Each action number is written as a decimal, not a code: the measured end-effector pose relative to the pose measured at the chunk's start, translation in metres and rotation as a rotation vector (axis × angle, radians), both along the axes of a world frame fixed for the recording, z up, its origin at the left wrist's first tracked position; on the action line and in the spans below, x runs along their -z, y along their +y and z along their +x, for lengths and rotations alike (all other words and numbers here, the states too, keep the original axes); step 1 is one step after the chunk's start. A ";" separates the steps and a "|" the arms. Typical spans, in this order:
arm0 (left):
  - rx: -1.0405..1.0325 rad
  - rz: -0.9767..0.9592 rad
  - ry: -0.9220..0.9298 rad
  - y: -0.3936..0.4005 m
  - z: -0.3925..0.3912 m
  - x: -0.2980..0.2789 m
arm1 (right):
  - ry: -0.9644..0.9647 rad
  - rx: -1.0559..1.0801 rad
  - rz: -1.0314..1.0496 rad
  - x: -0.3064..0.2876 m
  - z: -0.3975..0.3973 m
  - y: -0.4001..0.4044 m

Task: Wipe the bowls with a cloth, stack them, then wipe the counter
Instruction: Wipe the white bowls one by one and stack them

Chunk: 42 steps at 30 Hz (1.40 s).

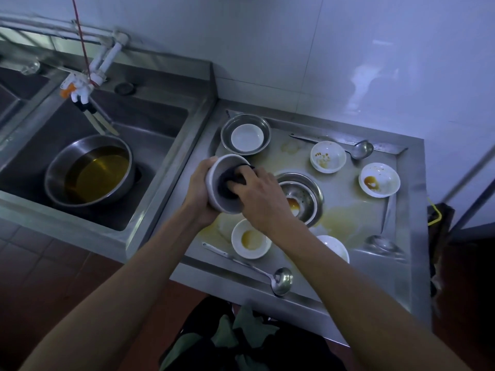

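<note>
My left hand (199, 192) grips a white bowl (214, 180), tilted on its side above the steel counter (348, 210). Inside that bowl my right hand (261, 195) presses a dark cloth (227, 180), fingers curled over it. Several other white bowls lie on the counter: one with yellow residue (250, 239) below my hands, one (333, 247) partly hidden by my right forearm, two stained ones at the right (328, 156) (379, 179). A clean white bowl (247, 137) sits inside a steel dish (227, 129) at the back.
A steel strainer bowl (308, 194) sits mid-counter amid yellow spills. Ladles lie at the front (281, 279), back (360, 149) and right (383, 242). The sink (160, 124) on the left holds a steel pot of yellowish liquid (91, 172) under a tap (80, 89).
</note>
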<state>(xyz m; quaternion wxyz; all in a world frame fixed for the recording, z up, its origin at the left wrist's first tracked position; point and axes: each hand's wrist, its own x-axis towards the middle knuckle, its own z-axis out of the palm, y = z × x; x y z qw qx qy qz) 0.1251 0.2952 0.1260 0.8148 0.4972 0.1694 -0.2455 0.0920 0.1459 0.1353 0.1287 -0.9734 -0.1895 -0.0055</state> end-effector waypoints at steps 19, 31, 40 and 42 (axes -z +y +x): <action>0.037 -0.103 0.186 0.033 0.106 0.045 | 0.100 0.621 0.452 0.015 0.050 -0.019; 0.212 0.686 -0.231 -0.012 0.245 0.103 | 0.111 0.756 0.490 0.027 0.103 -0.005; 0.303 0.805 -0.453 -0.039 0.291 0.164 | 0.143 0.840 0.446 0.053 0.114 -0.010; 0.294 0.815 -0.477 -0.041 0.292 0.170 | 0.136 0.827 0.433 0.060 0.113 -0.012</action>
